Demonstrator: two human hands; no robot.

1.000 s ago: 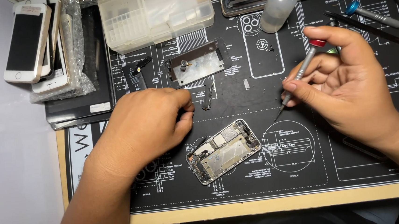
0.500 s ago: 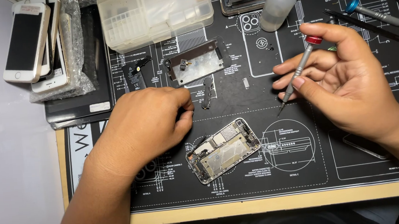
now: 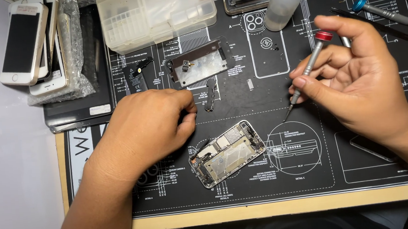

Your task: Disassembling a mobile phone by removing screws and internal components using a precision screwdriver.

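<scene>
An opened phone body [image 3: 228,153] with its inner parts exposed lies tilted on a black printed repair mat [image 3: 314,178]. My left hand [image 3: 143,130] rests on the mat just left of it. The fingers are curled shut, with their tips beside a small black part [image 3: 210,99], and nothing shows in them. My right hand [image 3: 359,82] holds a thin screwdriver with a red cap [image 3: 308,69]. Its tip hovers above the mat, up and to the right of the phone body.
A metal-backed panel [image 3: 200,67] and a small black component [image 3: 137,78] lie behind my left hand. At the back stand a clear plastic box [image 3: 154,15] and a squeeze bottle [image 3: 282,4]. Stacked phones [image 3: 26,43] sit far left, and a blue-capped tool [image 3: 383,13] far right.
My right hand has raised the screwdriver's red cap and tipped the tool more upright, its tip staying near the same spot. My left hand has not moved.
</scene>
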